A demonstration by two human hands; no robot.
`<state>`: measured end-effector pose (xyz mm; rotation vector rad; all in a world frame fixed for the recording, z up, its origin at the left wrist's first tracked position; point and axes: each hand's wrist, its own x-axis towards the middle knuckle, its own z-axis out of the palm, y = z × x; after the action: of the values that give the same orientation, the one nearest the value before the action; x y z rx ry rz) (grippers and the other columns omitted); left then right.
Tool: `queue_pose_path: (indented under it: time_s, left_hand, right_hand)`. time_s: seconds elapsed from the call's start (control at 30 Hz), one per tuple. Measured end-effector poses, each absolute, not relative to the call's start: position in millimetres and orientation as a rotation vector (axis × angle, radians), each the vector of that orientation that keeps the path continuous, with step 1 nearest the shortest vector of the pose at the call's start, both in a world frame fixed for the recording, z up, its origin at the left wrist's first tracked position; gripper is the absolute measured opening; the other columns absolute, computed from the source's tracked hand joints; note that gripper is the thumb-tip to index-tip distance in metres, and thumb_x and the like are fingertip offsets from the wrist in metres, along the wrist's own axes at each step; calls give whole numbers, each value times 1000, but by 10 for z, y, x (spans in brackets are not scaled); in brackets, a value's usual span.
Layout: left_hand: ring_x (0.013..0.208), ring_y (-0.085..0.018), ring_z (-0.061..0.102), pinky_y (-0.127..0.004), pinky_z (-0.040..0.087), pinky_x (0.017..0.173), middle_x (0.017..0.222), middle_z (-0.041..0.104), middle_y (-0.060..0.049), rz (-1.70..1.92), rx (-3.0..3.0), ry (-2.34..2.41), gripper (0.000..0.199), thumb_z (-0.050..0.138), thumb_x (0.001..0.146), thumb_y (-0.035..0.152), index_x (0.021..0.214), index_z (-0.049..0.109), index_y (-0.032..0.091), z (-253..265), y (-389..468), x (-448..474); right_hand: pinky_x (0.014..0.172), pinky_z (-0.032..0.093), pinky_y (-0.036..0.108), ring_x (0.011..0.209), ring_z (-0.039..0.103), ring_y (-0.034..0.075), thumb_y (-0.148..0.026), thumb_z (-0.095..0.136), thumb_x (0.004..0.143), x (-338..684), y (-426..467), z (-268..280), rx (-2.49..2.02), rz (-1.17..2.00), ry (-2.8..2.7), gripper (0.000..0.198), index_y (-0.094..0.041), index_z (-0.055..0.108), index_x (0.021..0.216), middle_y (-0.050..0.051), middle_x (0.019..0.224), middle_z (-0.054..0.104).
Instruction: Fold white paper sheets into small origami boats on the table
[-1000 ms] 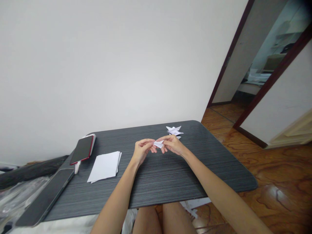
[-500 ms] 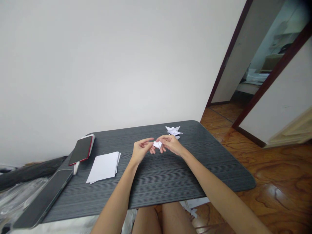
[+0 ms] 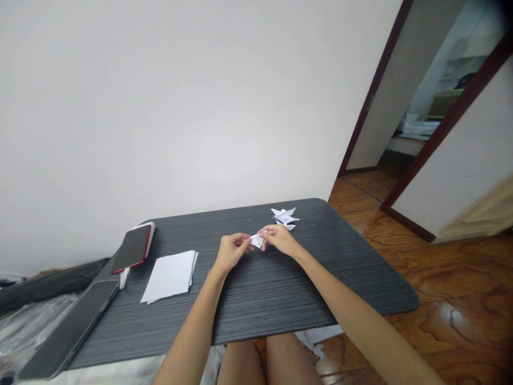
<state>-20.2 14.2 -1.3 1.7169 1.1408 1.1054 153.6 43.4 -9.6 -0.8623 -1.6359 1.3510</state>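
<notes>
A small folded white paper (image 3: 257, 241) is held between my two hands above the dark table (image 3: 276, 294). My left hand (image 3: 233, 249) pinches its left corner with thumb and fingers. On the other side, my right hand (image 3: 279, 238) grips the right part, its fingertips covering some of the paper. A crease line shows on the piece. Just beyond my right hand lie several folded white paper figures (image 3: 285, 216) with pointed ends, close together. To the left rests a stack of white paper sheets (image 3: 170, 275).
A dark tablet-like device with a red edge (image 3: 133, 248) lies at the table's left on something white. Nearer, a long dark flat panel (image 3: 72, 329) sits along the left edge. White wall stands behind; paper scraps (image 3: 315, 342) lie below the front edge.
The fingers of my left hand have curled in closer around the paper. My right fingers have shifted slightly, and the folded paper has turned a little and sits slightly lower.
</notes>
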Motion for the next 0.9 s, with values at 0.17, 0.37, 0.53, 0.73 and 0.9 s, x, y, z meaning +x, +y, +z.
queue_pose_path:
  time_s: [0.17,0.37,0.53,0.73,0.9]
  left_hand:
    - [59,-18,63,-26,49,55,63,67,-8,1121,1747,1155,26,55,72,33,82,64,11,-37,139,-201]
    - [56,-17,62,-25,47,55,62,66,-6,1107,1817,1152,23,54,73,33,77,63,12,0,107,-171]
    - [47,-13,57,-22,45,52,57,62,-4,1069,1838,1117,24,52,73,34,72,61,12,25,78,-127]
    - [33,-6,42,-18,35,41,45,53,1,1039,1862,1166,30,46,77,36,61,58,14,-10,79,-114]
    - [36,-7,37,-18,29,40,40,45,4,1094,1845,1210,29,47,76,35,59,56,14,-37,109,-124]
  right_hand:
    - [53,40,24,44,53,11,-39,55,72,1568,443,-80,-845,1333,-1662,31,-10,61,78,-1,46,57]
    - [52,39,23,54,54,11,-32,61,65,1561,434,-50,-902,1187,-1750,26,-12,65,81,3,64,64]
    - [54,39,23,54,53,12,-28,61,64,1539,420,-43,-962,1112,-1779,16,-13,67,65,2,60,64]
    - [49,38,22,47,47,9,-33,56,70,1557,426,-58,-878,1269,-1804,23,-12,66,69,1,54,59]
    - [50,38,22,47,47,9,-37,52,73,1553,438,-60,-799,1406,-1737,29,-11,64,71,0,55,57]
